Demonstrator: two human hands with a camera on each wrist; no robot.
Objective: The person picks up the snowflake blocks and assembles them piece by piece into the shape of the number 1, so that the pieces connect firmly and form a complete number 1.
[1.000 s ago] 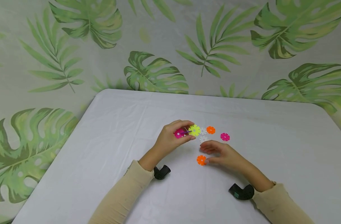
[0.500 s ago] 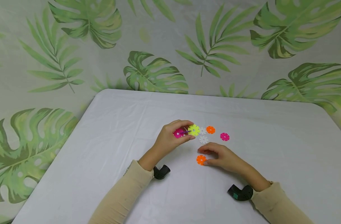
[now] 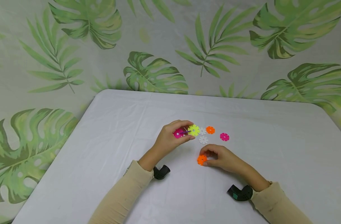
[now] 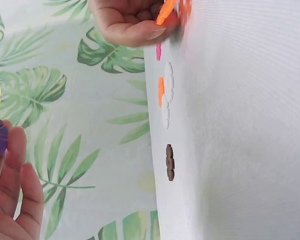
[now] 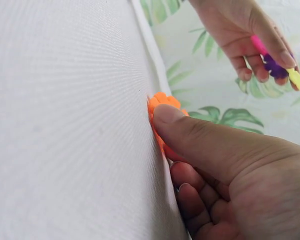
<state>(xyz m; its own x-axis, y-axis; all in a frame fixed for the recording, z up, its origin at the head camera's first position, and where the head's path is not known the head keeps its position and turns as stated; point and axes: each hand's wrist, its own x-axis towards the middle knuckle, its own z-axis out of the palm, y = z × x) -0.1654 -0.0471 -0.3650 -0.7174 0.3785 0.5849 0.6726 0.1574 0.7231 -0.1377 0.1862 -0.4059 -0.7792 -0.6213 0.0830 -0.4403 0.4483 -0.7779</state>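
Notched plastic discs, joined in a chain of pink [image 3: 178, 134], purple [image 5: 276, 68] and yellow [image 3: 193, 130], are held above the table by my left hand [image 3: 169, 137]. The yellow disc is between its thumb and fingertips. The purple one appears nearly edge-on in the head view. My right hand [image 3: 223, 158] pinches an orange disc [image 3: 201, 160], its thumb on the near side, low over the tablecloth. In the left wrist view this orange disc [image 4: 166, 11] is tilted up from the surface; its far side is hidden by the fingers.
Beyond the right hand lie two white discs [image 3: 203, 140], another orange disc [image 3: 210, 130] and a pink disc [image 3: 224, 137]. A brown disc [image 4: 170, 162] shows in the left wrist view. White cloth covers the table [image 3: 125, 124]; a leaf-patterned backdrop [image 3: 156, 71] stands behind it.
My right hand has drawn back slightly from the white discs, and its fingers have closed on the orange disc, which now tilts. The left hand and its chain stay in place.
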